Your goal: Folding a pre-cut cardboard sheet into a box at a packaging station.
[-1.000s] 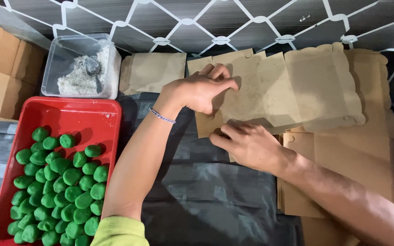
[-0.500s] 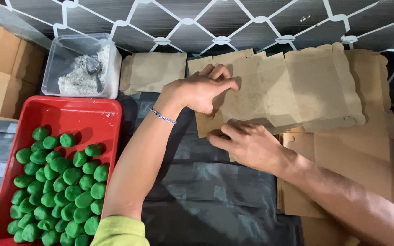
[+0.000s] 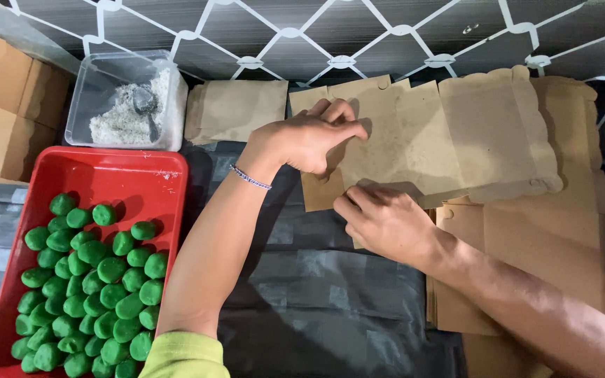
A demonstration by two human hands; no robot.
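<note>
Both hands on the flat brown cardboard blank [image 3: 442, 140], which lies unfolded at top centre-right of the desk [image 3: 316, 280], against the patterned wall [image 3: 358, 35].

Left hand [image 3: 309, 136]: fingers curled, pressing on the blank's left part, thumb tip near its lower edge. Beaded bracelet [image 3: 250, 178] on that wrist. Not a closed grip, more a loose claw resting on the card.

Right hand [image 3: 386, 224]: fingers bent, tips pinching the blank's lower edge just below the left hand.

More flat cardboard pieces [image 3: 547, 252] stacked under and right of the blank. Another folded brown piece [image 3: 236, 108] sits left of it, apart.

Left side: red tray [image 3: 141, 175] holding many green balls [image 3: 92, 280]. Behind it, clear plastic tub [image 3: 124, 98] with white powder and a small scoop. Desk covered in dark sheet.
</note>
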